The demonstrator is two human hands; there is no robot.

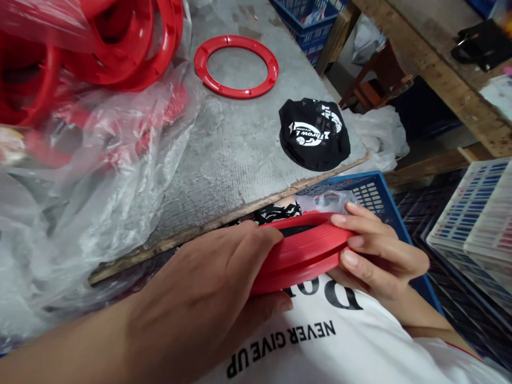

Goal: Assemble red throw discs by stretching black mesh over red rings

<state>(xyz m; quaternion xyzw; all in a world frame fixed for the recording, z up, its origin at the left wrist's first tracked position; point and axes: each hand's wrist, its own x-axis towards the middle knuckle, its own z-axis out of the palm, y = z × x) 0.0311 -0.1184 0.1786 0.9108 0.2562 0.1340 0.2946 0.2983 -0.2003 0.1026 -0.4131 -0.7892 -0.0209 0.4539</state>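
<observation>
Both of my hands hold red plastic rings (304, 248), tilted edge-on in front of the white shirt. They look like two rings stacked, with a dark gap along the near edge and something dark inside the opening. My left hand (216, 272) is closed around the left side, thumb on one face and fingers beneath. At the right end, the fingers of my right hand (372, 250) press on the rim. A single red ring (240, 92) lies flat on the grey table (224, 160). Near the table corner rests a black fabric piece (316, 133) with white printing.
A clear plastic bag (116, 154) of several red rings (120, 80) covers the table's left. Below its edge, by my right arm, stands a blue crate (380, 186). White crates (472, 208) are at the right, and blue crates (308, 26) at the back.
</observation>
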